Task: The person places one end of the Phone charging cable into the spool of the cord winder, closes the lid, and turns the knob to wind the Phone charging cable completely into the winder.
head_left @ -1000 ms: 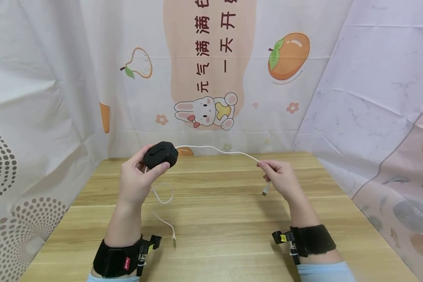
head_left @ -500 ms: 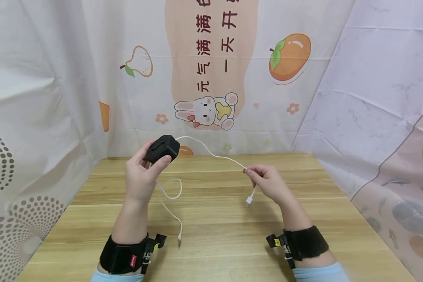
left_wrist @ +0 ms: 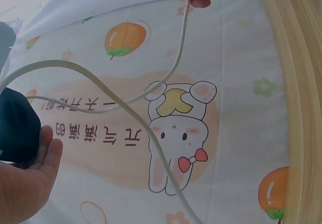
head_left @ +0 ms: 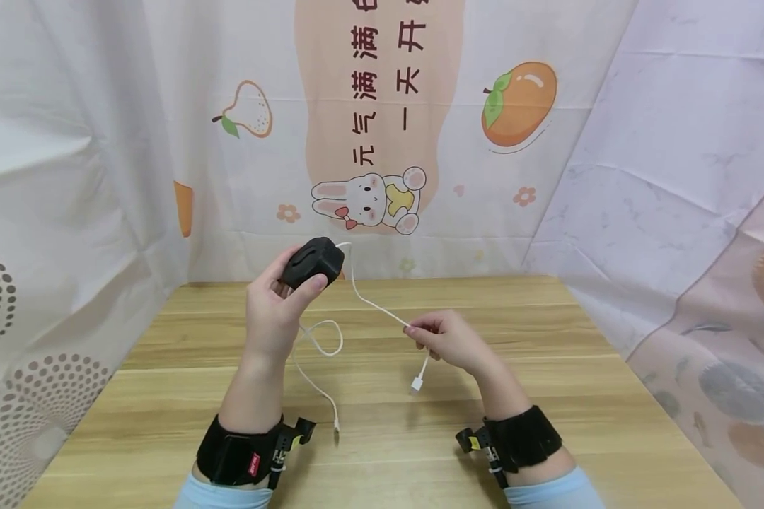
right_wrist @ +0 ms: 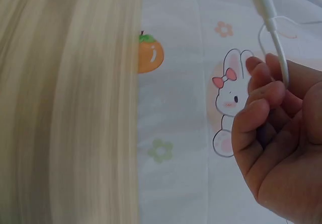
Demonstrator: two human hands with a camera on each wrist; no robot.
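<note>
In the head view my left hand [head_left: 271,311] grips a small black angular case [head_left: 314,261] with a slot on its face, held up above the table. A white USB cable [head_left: 378,308] leaves the case's right side and runs down to my right hand [head_left: 453,343], which pinches it between thumb and fingers. Below those fingers dangles the rectangular USB plug [head_left: 417,384]. The cable's other length hangs in a loop under the left hand and ends in a small plug [head_left: 337,425]. In the right wrist view the white plug [right_wrist: 261,2] sticks out past the curled fingers.
A wooden table [head_left: 547,410] spreads under both hands. A printed cloth [head_left: 458,141] hangs behind its far edge, with more cloth at the left and right sides. Each forearm wears a black strap [head_left: 523,438] with a small camera.
The right hand has moved left and toward me along with the plug end, and the cable between the hands now sags more. The left hand and black case have shifted right and slightly up.
</note>
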